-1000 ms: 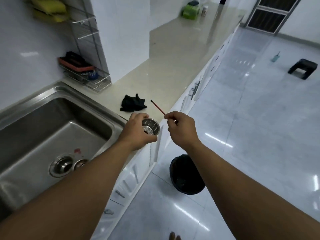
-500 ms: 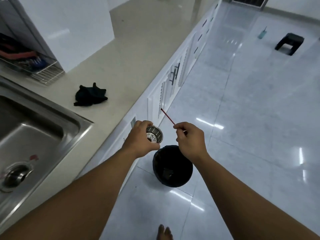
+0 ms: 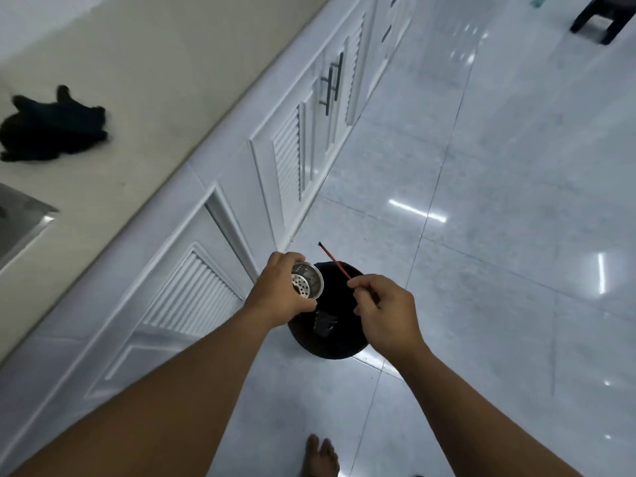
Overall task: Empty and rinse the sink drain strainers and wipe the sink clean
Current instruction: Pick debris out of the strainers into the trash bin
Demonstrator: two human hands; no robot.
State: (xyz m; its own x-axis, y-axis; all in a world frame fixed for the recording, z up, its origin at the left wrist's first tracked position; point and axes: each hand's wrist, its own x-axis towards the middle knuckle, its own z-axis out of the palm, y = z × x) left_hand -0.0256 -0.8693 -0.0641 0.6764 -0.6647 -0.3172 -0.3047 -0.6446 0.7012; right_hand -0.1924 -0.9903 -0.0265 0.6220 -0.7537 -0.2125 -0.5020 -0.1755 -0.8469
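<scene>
**Strainer's over the bin now**

I'm seeing the left hand (image 3: 278, 294) gripping the metal strainer (image 3: 307, 281), tipped on its side. It's hanging right above the black bin (image 3: 330, 342) now, not off beside it like half a second ago. The right hand (image 3: 385, 311) is pinching a thin red stick (image 3: 335, 265). The sink (image 3: 17, 218) is sliding nearly out of view on the left.

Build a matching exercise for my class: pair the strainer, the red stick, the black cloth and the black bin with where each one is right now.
Column one
1. metal strainer
2. red stick
3. black cloth
4. black bin

Column two
A. lying on the countertop
B. standing on the floor
C. held in the left hand
D. pinched in the right hand

Pairs: 1-C, 2-D, 3-A, 4-B
</scene>
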